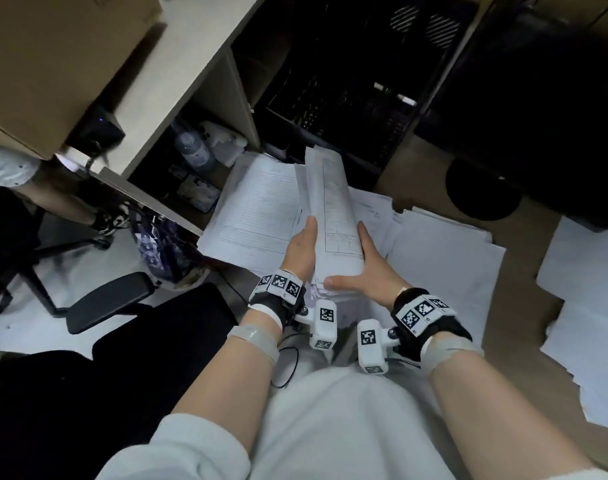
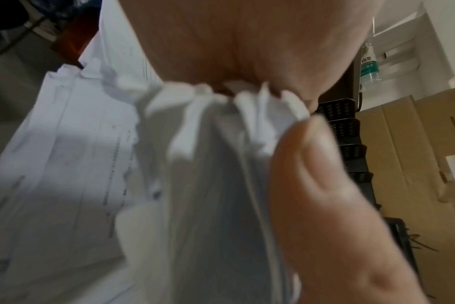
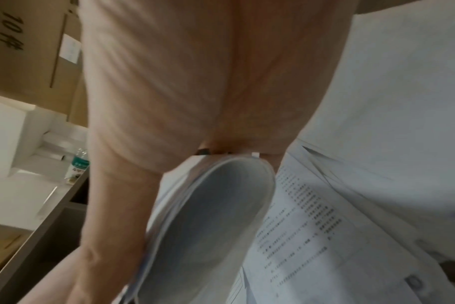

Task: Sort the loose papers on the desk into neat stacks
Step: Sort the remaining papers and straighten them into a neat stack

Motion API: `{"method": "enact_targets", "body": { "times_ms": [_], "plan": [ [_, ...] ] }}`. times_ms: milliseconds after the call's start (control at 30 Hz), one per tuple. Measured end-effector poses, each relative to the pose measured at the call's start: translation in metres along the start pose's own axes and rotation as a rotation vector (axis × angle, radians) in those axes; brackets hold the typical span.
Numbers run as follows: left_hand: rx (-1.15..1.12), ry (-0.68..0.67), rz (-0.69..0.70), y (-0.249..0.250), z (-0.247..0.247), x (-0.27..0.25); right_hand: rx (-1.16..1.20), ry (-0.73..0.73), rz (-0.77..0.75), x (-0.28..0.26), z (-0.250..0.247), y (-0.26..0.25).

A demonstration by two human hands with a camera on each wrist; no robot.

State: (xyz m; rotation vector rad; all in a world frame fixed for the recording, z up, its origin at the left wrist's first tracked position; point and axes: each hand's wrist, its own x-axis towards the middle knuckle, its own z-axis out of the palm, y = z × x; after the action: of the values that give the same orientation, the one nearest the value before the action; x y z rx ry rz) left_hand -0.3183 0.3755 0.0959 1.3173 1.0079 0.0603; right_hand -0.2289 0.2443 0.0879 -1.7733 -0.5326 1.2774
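Both hands hold one thick bundle of white printed papers (image 1: 332,209), bowed lengthwise and lifted above the loose sheets. My left hand (image 1: 302,244) grips its left edge; the left wrist view shows the ragged sheet ends (image 2: 208,127) pinched between thumb and palm. My right hand (image 1: 358,261) grips the right side, thumb laid across the near end, and the curved bundle (image 3: 210,216) sits in that palm. Under the bundle lies a printed form (image 1: 257,209). Uneven white piles (image 1: 444,258) spread to the right, with more piles (image 1: 586,306) at the far right.
The papers lie on a brown surface (image 1: 524,237). A large cardboard box (image 1: 53,57) sits upper left, a water bottle (image 1: 195,150) stands in the shelf, black mesh trays (image 1: 347,98) are ahead. A black chair (image 1: 108,299) and another person's leg (image 1: 53,199) are at left.
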Motion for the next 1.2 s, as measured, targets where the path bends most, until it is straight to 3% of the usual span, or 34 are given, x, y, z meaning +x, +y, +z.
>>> {"method": "enact_targets", "body": {
  "times_ms": [600,700,833,900,967,1033,1133,1200],
  "plan": [
    [-0.083,0.116,-0.028,-0.015,0.022,-0.071,0.097,0.037,-0.139,-0.071,0.003,0.016],
    [-0.043,0.175,-0.044,-0.038,0.018,-0.073,0.189,0.171,-0.066,-0.074,0.007,0.019],
    [-0.101,0.321,-0.032,-0.03,0.006,-0.083,0.322,0.621,0.054,-0.072,-0.001,0.012],
    [-0.129,0.38,-0.004,-0.026,-0.003,-0.081,0.274,0.853,0.011,-0.072,-0.014,0.009],
    [-0.153,0.415,0.023,-0.026,-0.013,-0.074,0.222,0.935,-0.083,-0.072,-0.023,0.001],
    [-0.19,0.374,0.04,-0.018,-0.014,-0.073,0.069,0.741,-0.247,-0.066,-0.022,-0.009],
    [-0.258,0.256,0.077,-0.004,-0.011,-0.069,-0.264,0.194,-0.371,-0.049,0.004,-0.017],
    [-0.243,0.223,0.078,0.004,-0.014,-0.067,-0.481,0.085,-0.358,-0.036,0.02,-0.018]
  ]
}}
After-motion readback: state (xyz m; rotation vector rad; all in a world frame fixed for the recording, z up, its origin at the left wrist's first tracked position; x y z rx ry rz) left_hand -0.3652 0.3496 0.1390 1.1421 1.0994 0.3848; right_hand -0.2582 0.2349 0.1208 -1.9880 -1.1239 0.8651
